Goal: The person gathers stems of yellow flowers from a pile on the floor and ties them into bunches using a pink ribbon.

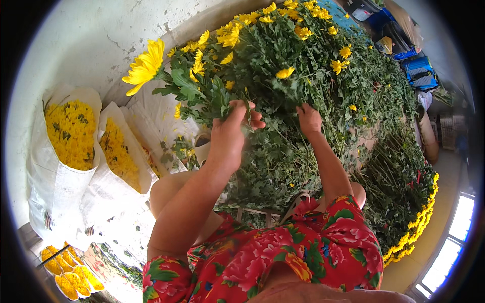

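My left hand [233, 130] is closed around leafy stems of yellow chrysanthemum. A large bloom [146, 68] leans out from this bunch to the upper left, with green leaves [189, 89] below it. My right hand [310, 119] is in the heap of cut chrysanthemums [280, 49], its fingertips pinched on a leafy stem. That stem seems to lead up to a slightly blurred yellow bloom [285, 72]; foliage partly hides the fingertips. Both hands are apart, in front of my knees.
White woven sacks [57, 189] of yellow flower heads [72, 136] stand at the left by a cracked wall [125, 22]. A pale cylindrical container [202, 149] is beside my left knee. More stems [386, 189] lie at the right, yellow blooms [420, 227] along their edge. Blue-and-black items [420, 72] sit at the upper right.
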A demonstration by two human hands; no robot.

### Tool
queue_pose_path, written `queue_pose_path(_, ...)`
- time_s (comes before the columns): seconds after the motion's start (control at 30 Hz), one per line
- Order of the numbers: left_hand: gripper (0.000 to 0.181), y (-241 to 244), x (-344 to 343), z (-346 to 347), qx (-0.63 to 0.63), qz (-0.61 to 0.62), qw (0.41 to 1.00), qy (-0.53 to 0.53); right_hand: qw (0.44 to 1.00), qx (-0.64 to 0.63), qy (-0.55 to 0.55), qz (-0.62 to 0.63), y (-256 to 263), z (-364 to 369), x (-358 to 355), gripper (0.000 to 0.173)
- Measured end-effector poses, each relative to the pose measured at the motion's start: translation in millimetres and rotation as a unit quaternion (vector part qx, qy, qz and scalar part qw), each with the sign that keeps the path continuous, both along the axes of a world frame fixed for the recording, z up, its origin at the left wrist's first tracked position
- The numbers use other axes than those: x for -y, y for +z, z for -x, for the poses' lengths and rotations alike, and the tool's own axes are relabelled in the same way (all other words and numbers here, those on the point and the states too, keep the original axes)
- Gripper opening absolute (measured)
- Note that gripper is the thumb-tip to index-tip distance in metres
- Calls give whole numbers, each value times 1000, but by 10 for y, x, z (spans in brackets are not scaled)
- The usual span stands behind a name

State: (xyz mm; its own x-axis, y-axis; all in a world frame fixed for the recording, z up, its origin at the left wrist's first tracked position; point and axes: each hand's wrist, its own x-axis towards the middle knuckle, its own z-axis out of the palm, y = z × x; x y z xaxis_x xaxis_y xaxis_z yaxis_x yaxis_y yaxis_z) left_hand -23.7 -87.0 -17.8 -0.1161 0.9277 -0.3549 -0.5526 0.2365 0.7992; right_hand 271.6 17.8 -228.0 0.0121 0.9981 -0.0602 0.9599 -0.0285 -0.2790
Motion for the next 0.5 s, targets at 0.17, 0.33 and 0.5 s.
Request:
queue_pose_path(0.17,29,18,82,55,-21,36,999,5,950,-238,-41,-199,748,-117,-127,17)
queue_pose_path(0.33,27,-39,143,-32,-39,35,998,-19,909,-266,-64,-313,2027,293,-484,23)
queue_pose_path(0.5,25,4,59,-69,-15,18,999,-21,936,-19,-38,-350,1562,-37,-1454,23)
